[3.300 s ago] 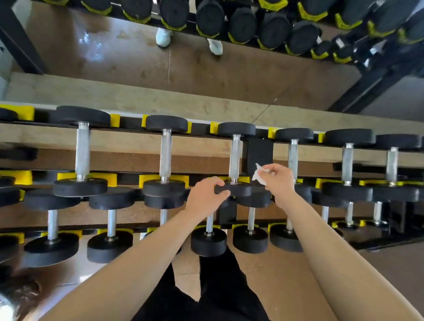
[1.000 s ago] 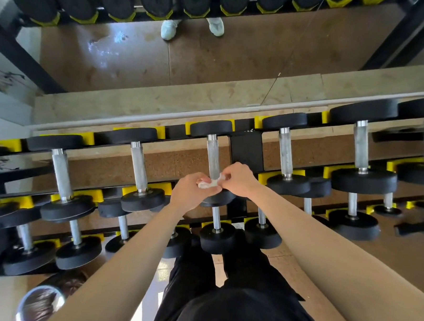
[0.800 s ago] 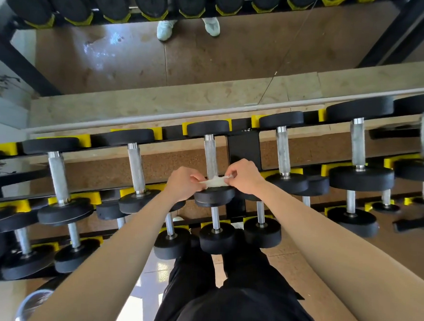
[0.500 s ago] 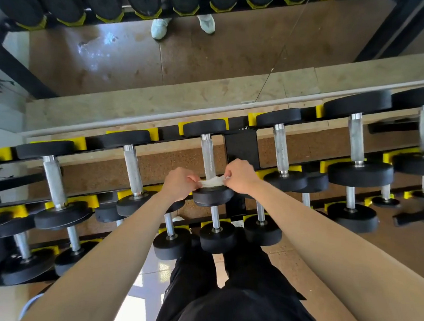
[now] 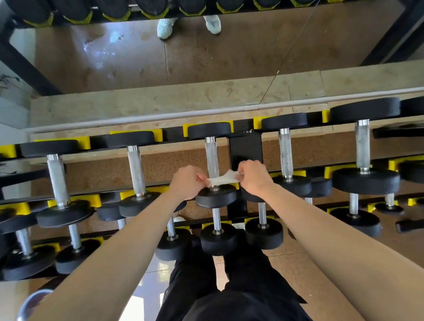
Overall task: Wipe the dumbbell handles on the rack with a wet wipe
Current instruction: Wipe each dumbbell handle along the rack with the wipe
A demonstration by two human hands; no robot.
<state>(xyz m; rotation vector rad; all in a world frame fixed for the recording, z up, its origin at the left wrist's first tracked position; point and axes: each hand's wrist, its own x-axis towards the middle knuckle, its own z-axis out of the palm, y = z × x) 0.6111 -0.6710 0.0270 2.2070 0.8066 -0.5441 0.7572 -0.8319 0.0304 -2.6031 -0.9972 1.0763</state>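
Note:
A white wet wipe (image 5: 223, 179) is stretched across the near end of a steel dumbbell handle (image 5: 211, 158) on the top tier of the rack (image 5: 246, 147). My left hand (image 5: 187, 182) pinches the wipe's left end. Its right end is pinched by my right hand (image 5: 253, 177). The handle joins a black rubber head (image 5: 215, 197) just below the wipe and another head (image 5: 209, 130) at the far side. Further dumbbells with steel handles lie left (image 5: 136, 169) and right (image 5: 285, 155) of it.
Lower tiers hold smaller dumbbells (image 5: 217, 237) in yellow cradles (image 5: 158, 134). A mirror (image 5: 212, 53) behind the rack reflects the floor, dumbbells and a pair of white shoes (image 5: 165, 28). My dark trousers (image 5: 234, 298) fill the lower centre. A round metal bin rim (image 5: 29, 303) shows bottom left.
Both hands came together at the centre dumbbell and drew the wipe taut over the handle's near end. In the last second the wipe stretched wider between them.

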